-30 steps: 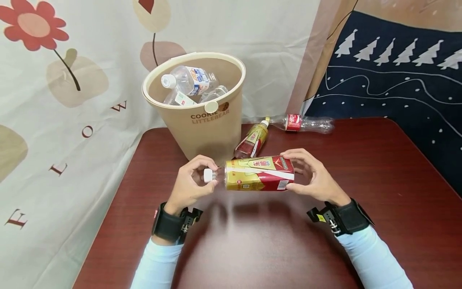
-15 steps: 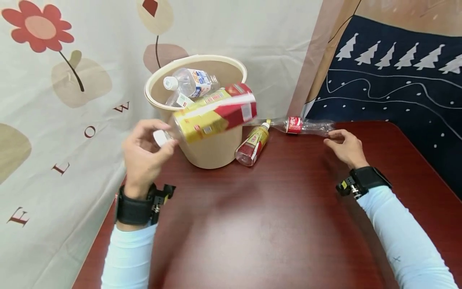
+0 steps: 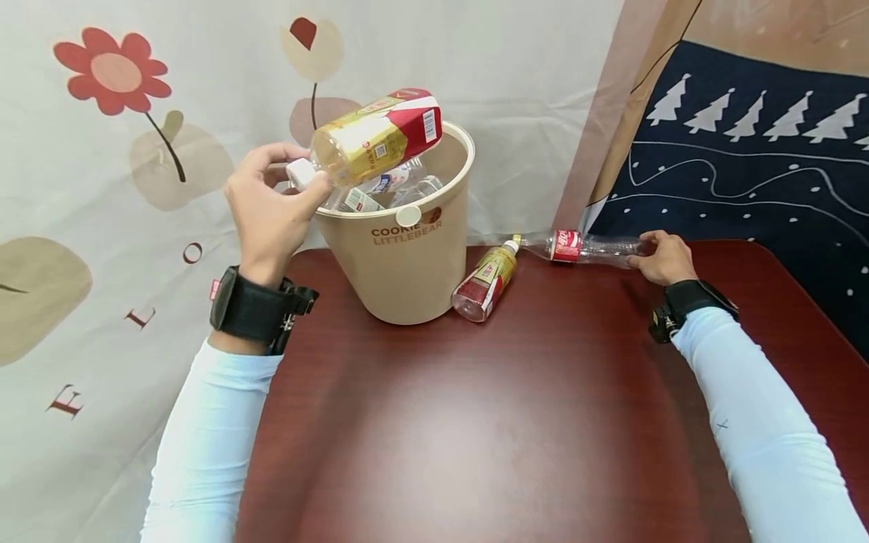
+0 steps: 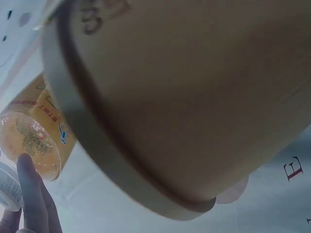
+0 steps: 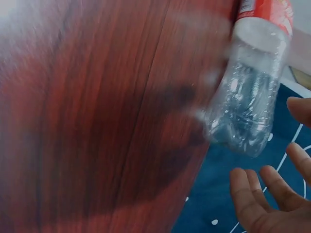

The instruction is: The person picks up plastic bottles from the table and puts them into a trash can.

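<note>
My left hand [image 3: 261, 219] pinches the white cap of a yellow-and-red drink bottle [image 3: 380, 136], which lies tilted over the mouth of a beige bin [image 3: 414, 275]. In the left wrist view, fingers [image 4: 33, 194] show beside the cap and the yellow bottle [image 4: 36, 131], with the bin's rim close by. At the back of the table, my right hand [image 3: 668, 260] is at the base of a clear cola bottle [image 3: 604, 250] with a red label. The right wrist view shows its fingers [image 5: 279, 189] spread just off the bottle's base [image 5: 243, 128].
Several clear bottles [image 3: 416, 193] lie inside the bin. Another yellow-and-red bottle [image 3: 485, 283] lies on the dark red table [image 3: 475, 422], right beside the bin. Behind stand a pale printed cloth [image 3: 516, 90] and a navy cloth with white trees [image 3: 740, 166].
My left hand has carried the yellow-and-red bottle up and left from the table's middle to over the bin. My right hand let go of it and reached right to the cola bottle.
</note>
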`<act>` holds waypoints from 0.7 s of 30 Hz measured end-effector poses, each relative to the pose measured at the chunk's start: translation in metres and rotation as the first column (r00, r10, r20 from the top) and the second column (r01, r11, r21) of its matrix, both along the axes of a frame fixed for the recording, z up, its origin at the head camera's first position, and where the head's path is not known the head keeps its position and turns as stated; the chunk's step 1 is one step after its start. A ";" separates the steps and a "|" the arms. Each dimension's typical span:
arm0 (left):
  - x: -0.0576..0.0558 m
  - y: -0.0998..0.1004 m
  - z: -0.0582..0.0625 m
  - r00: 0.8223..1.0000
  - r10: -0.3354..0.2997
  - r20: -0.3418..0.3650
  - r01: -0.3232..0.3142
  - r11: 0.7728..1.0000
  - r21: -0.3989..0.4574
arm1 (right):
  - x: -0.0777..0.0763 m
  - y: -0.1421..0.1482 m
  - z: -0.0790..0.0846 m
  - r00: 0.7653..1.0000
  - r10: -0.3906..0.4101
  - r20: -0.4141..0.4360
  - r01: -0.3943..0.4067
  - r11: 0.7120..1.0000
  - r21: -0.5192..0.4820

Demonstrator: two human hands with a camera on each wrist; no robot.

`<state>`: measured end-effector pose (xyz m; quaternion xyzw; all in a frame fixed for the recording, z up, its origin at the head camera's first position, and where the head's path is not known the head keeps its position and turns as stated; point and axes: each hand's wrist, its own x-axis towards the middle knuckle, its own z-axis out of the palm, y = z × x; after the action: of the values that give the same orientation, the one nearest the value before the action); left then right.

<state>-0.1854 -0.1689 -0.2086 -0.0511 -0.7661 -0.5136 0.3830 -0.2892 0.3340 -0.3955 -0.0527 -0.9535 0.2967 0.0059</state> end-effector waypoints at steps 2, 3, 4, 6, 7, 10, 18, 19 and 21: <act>-0.008 0.002 0.004 0.999 0.033 0.012 -0.033 0.998 -0.047 | -0.003 -0.001 0.000 0.999 0.030 0.017 -0.031 0.999 0.028; -0.011 0.004 0.006 0.999 0.042 0.016 -0.041 0.997 -0.062 | -0.005 -0.002 -0.001 0.999 0.048 0.025 -0.049 0.998 0.046; -0.015 0.005 0.008 0.998 0.053 0.021 -0.051 0.996 -0.078 | -0.006 -0.003 -0.002 0.997 0.068 0.032 -0.070 0.996 0.062; -0.020 0.008 0.013 0.997 0.069 0.033 -0.065 0.991 -0.113 | -0.008 -0.004 -0.004 0.994 0.098 0.055 -0.103 0.991 0.083; -0.023 0.010 0.014 0.996 0.074 0.042 -0.068 0.989 -0.130 | -0.008 -0.003 -0.006 0.993 0.104 0.061 -0.110 0.989 0.094; -0.028 0.016 0.019 0.993 0.081 0.084 -0.062 0.976 -0.210 | -0.009 -0.001 -0.011 0.993 0.104 0.055 -0.111 0.985 0.132; -0.026 0.026 0.022 0.976 0.008 0.220 0.092 0.893 -0.440 | -0.007 -0.004 -0.013 0.998 0.044 0.051 -0.051 0.988 0.143; -0.025 0.026 0.022 0.975 0.004 0.224 0.099 0.889 -0.446 | -0.007 -0.005 -0.013 0.997 0.044 0.057 -0.052 0.988 0.144; -0.023 0.025 0.022 0.973 -0.001 0.232 0.107 0.889 -0.444 | -0.007 -0.006 -0.013 0.997 0.044 0.064 -0.053 0.988 0.146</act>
<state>-0.2087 -0.1440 -0.1870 -0.1017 -0.9015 -0.3334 0.2564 -0.2960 0.3278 -0.4085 -0.0380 -0.9735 0.2238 -0.0264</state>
